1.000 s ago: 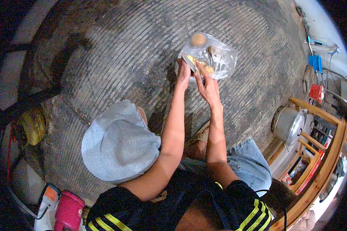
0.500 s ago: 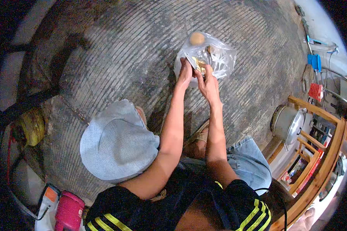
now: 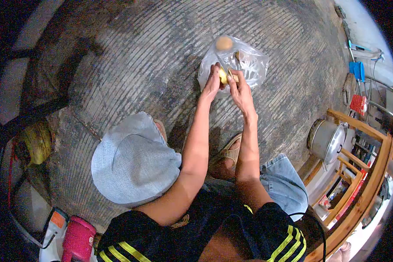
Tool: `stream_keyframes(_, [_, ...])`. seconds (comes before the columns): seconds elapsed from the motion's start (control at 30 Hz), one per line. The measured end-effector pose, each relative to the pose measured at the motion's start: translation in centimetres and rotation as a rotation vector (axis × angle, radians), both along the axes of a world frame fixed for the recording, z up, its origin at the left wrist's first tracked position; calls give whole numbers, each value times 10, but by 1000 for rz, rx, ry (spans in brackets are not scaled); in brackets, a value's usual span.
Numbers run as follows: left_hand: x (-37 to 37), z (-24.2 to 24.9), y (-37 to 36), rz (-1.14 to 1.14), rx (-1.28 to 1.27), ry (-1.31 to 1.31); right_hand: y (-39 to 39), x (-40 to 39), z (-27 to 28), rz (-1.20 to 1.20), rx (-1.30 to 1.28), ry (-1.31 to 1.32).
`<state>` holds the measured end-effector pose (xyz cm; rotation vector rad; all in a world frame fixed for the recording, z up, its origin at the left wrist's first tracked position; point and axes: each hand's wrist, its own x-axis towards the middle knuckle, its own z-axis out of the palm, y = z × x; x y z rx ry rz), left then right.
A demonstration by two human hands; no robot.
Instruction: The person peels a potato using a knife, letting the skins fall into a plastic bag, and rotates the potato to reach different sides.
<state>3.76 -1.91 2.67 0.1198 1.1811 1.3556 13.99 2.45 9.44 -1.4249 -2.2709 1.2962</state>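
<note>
My left hand (image 3: 212, 82) is closed around a partly peeled potato (image 3: 223, 76), its yellow flesh showing between the two hands. Close beside it, my right hand (image 3: 241, 92) has thumb and fingers pinched on a slim knife (image 3: 230, 73), mostly hidden by the fingers, right at the potato. Both hands are over a clear plastic bag (image 3: 258, 65) spread on the floor. At the bag's far end lies a round, tan potato (image 3: 224, 43). Darker brown scraps (image 3: 238, 55) show near the bag's middle.
Ridged, stained concrete floor (image 3: 153, 56) surrounds the bag. To the right stand a lidded metal pot (image 3: 325, 142) and a wooden frame (image 3: 371, 187). A blue dustpan (image 3: 356, 70) is by the far right wall. A pink container (image 3: 79, 238) sits at the lower left.
My right hand has shifted slightly right and turned, drawing away from my left. More of the yellow potato flesh shows between them. The bag stays put.
</note>
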Motion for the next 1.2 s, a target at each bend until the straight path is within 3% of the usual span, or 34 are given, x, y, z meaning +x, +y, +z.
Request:
stream_keyframes(0.13, [-2, -5, 4, 204, 51, -46, -5, 2, -1, 104, 141, 65])
stream_keyframes(0.3, [-6, -10, 0, 195, 76, 76, -10, -3, 5, 101, 53, 4])
stream_keyframes(0.73, [0, -12, 1, 53, 59, 18, 2, 3, -3, 21, -28, -4])
stream_keyframes(0.9, [1, -16, 2, 219, 37, 109, -6, 7, -8, 124, 41, 21])
stream_keyframes(0.97, [9, -54, 11, 280, 80, 122, -7, -2, 2, 115, 36, -27])
stream_keyframes(1.07, [2, -31, 1, 152, 44, 27, -7, -3, 5, 73, -22, -36])
stream_keyframes(1.2, [1, -18, 1, 133, 58, 78, -2, -1, -6, 86, 89, 3])
